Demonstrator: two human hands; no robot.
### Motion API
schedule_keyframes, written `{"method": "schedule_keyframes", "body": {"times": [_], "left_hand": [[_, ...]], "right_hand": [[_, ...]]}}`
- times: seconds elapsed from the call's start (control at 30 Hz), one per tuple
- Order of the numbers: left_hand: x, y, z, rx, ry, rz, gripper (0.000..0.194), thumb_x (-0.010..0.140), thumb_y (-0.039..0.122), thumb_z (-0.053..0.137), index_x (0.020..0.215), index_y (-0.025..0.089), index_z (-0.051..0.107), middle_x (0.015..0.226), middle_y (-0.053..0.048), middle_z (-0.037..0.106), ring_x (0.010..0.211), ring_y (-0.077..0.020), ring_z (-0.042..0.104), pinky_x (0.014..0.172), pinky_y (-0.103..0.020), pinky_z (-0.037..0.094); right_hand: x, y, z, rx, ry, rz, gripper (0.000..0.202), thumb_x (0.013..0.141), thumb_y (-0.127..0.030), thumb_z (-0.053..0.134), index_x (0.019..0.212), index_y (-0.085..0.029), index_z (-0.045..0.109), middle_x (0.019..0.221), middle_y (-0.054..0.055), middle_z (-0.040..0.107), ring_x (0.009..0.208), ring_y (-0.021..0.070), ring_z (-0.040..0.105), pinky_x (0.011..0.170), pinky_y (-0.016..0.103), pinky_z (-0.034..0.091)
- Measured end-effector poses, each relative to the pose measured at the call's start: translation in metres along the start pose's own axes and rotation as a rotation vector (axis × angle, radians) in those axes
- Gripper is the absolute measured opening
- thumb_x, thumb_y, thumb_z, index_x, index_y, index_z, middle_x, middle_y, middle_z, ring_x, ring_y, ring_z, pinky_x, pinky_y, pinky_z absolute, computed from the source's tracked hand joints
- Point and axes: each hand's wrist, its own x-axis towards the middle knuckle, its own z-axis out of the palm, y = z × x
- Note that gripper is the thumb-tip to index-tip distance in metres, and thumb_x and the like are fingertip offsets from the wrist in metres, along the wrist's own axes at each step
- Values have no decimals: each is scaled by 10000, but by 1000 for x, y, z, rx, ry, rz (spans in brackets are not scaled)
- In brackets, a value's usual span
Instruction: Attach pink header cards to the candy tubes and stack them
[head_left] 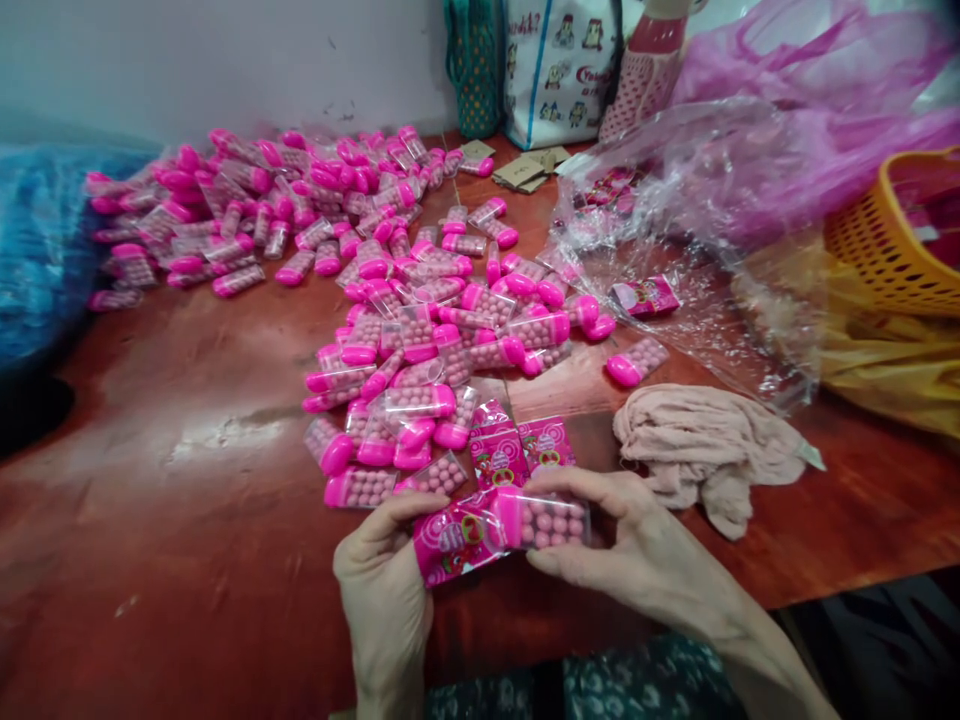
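Observation:
My left hand grips a pink printed sleeve by its left end, thumb on top. In my right hand is a clear candy box with a pink cap, full of round pink candies, pinched between thumb and fingers. The box's capped end meets the open right end of the sleeve; how far inside it is I cannot tell exactly. Just beyond my hands lie flat pink printed sleeves. A heap of similar candy boxes spreads behind them.
A larger pile of candy boxes lies at the back left, near a blue plastic bag. To the right are a beige cloth, a clear plastic bag and a yellow basket. A white printed bag stands behind.

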Motion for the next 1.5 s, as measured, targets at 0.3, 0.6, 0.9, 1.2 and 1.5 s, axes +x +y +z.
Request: {"method": "schedule_keyframes", "body": {"times": [0.3, 0.6, 0.9, 1.2, 1.5], "left_hand": [[1, -2, -3, 52, -45, 47, 179, 463, 81, 774, 577, 207, 718, 560, 31, 674, 485, -91, 583, 458, -135, 478], [1, 4, -1, -1, -129, -69, 180, 456, 93, 773, 586, 207, 722, 579, 11, 692, 483, -101, 598, 450, -138, 478], [2, 7, 0, 28, -276, -235, 182, 457, 120, 793, 622, 179, 745, 625, -41, 713, 549, -146, 626, 544, -202, 515], [1, 6, 4, -8, -264, -240, 158, 467, 100, 775, 605, 166, 740, 621, -24, 699, 563, -125, 615, 544, -169, 499], [-2, -6, -6, -363, -283, -291, 564, 483, 615, 720, 856, 191, 734, 841, -94, 731, 817, -294, 665, 744, -399, 539]], "right_hand": [[4, 3, -6, 519, -211, 224, 365, 634, -115, 764, 974, -213, 675, 847, -24, 675, 807, 117, 631, 769, 219, 498], [5, 9, -4, 423, -154, 136, 343, 622, -138, 783, 937, -247, 702, 843, -58, 654, 733, 68, 596, 675, 132, 481], [5, 18, 7, 520, -158, 99, 363, 635, -117, 771, 962, -256, 694, 880, -50, 639, 777, 74, 600, 719, 152, 478], [6, 16, 2, 490, -193, 154, 318, 643, -149, 774, 937, -248, 705, 769, -65, 632, 671, 47, 568, 631, 112, 462], [8, 18, 11, 577, -30, 98, 345, 671, -195, 765, 992, -288, 675, 798, -69, 660, 689, 51, 585, 639, 114, 469]]}}
